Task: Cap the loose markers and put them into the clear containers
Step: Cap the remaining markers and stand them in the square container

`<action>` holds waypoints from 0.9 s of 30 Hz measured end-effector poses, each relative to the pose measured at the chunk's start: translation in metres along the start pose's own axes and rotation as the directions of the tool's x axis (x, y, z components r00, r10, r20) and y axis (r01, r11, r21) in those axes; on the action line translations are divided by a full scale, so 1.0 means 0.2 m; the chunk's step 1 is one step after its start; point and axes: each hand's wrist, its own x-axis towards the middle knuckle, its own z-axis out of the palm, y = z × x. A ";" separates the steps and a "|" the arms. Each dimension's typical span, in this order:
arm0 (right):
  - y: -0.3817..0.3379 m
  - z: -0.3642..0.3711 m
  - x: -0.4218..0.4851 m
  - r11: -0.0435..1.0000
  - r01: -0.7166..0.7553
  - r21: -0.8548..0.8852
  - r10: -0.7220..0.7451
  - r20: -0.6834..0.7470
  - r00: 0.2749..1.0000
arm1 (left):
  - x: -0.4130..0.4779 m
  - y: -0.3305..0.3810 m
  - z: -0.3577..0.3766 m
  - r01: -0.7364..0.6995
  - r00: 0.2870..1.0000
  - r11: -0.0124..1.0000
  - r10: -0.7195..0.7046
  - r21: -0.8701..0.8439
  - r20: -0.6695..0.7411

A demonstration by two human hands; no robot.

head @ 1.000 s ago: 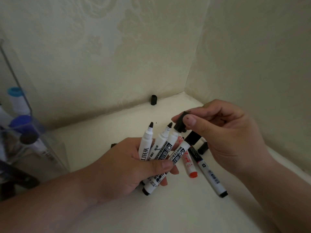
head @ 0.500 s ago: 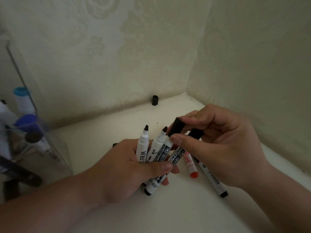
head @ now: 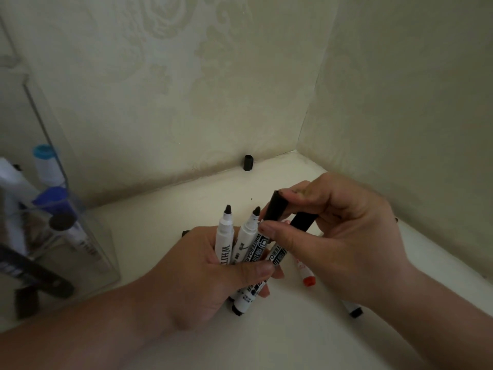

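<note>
My left hand (head: pixel 210 273) grips a bundle of several white whiteboard markers (head: pixel 250 247) upright. Two of them show bare black tips (head: pixel 228 209). My right hand (head: pixel 336 236) pinches a black cap (head: pixel 276 206) sitting on the tip of a third marker in the bundle. A fourth marker with a black cap (head: pixel 302 222) leans behind my right thumb. A red-ended marker (head: pixel 305 273) lies on the white surface under my right hand. The end of another marker (head: pixel 353 311) pokes out below my right wrist. A loose black cap (head: pixel 248 162) stands by the back wall.
A clear container (head: pixel 88 236) at the left holds several capped markers with blue, teal and black caps. Patterned walls meet in a corner behind and to the right. A small dark object (head: pixel 185 233) peeks out behind my left hand.
My right hand has brought the black cap down from above the bundle onto the third marker's tip. The bundle in my left hand has stayed about where it was.
</note>
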 end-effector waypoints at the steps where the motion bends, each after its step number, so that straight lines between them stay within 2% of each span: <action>1: 0.00 0.00 0.00 0.999 0.012 -0.031 -0.012 -0.001 1.000 | 0.00 0.00 0.00 0.002 1.000 1.000 -0.002 0.003 -0.006; 3: -0.01 -0.01 -0.01 0.995 0.009 -0.096 -0.008 0.007 1.000 | -0.01 0.02 0.01 0.009 1.000 1.000 -0.009 0.018 -0.014; 5: -0.01 0.00 -0.01 0.993 -0.067 -0.094 0.069 0.016 0.998 | 0.00 0.02 0.01 0.026 0.999 0.999 -0.025 0.022 -0.020; 8: -0.01 -0.01 0.00 0.979 -0.177 0.099 0.180 -0.026 0.983 | 0.01 0.03 0.01 0.048 0.999 0.997 -0.048 0.056 0.006; 12: -0.03 -0.01 -0.01 0.946 -0.199 0.256 0.219 -0.053 0.974 | 0.03 0.03 0.00 0.053 0.997 0.995 -0.058 0.089 0.048; 14: -0.07 -0.01 0.01 0.941 -0.192 0.278 0.220 -0.071 0.973 | 0.03 0.04 -0.01 0.051 0.995 0.994 -0.058 0.097 0.076; 15: -0.08 -0.04 0.04 0.940 -0.181 0.289 0.228 -0.139 0.964 | 0.03 0.04 -0.02 0.046 0.993 0.993 -0.057 0.112 0.103; 17: -0.10 -0.16 0.12 0.934 -0.058 0.353 0.180 -0.323 0.929 | 0.02 0.04 -0.03 0.023 0.989 0.987 -0.045 0.160 0.140; 18: -0.10 -0.23 0.16 0.923 0.025 0.385 0.134 -0.381 0.915 | 0.02 0.03 -0.02 0.020 0.991 0.986 -0.042 0.163 0.129; 19: -0.08 -0.29 0.18 0.926 0.045 0.376 0.122 -0.409 0.904 | 0.02 0.02 -0.02 0.028 0.994 0.989 -0.043 0.147 0.102; 20: -0.03 -0.32 0.18 0.960 -0.030 0.277 0.148 -0.414 0.898 | 0.02 0.01 -0.02 0.036 0.997 0.991 -0.045 0.126 0.067; 21: 0.03 -0.34 0.16 0.982 -0.175 0.074 0.190 -0.400 0.897 | 0.02 0.00 -0.01 0.043 0.998 0.994 -0.047 0.099 0.035; 22: 0.10 -0.33 0.14 0.935 -0.320 -0.154 0.248 -0.362 0.899 | 0.03 -0.01 -0.01 0.046 0.999 0.996 -0.047 0.077 0.011; 23: 0.16 -0.32 0.11 0.861 -0.394 -0.321 0.302 -0.300 0.905 | 0.03 -0.01 0.00 0.046 0.999 0.997 -0.046 0.056 -0.004; 24: 0.19 -0.30 0.10 0.811 -0.409 -0.419 0.340 -0.232 0.911 | 0.03 -0.01 -0.01 0.040 0.999 0.999 -0.040 0.035 -0.010; 27: 0.23 -0.28 0.11 0.760 -0.370 -0.535 0.385 -0.088 0.919 | 0.03 -0.01 -0.01 0.022 0.999 1.000 -0.023 -0.013 -0.024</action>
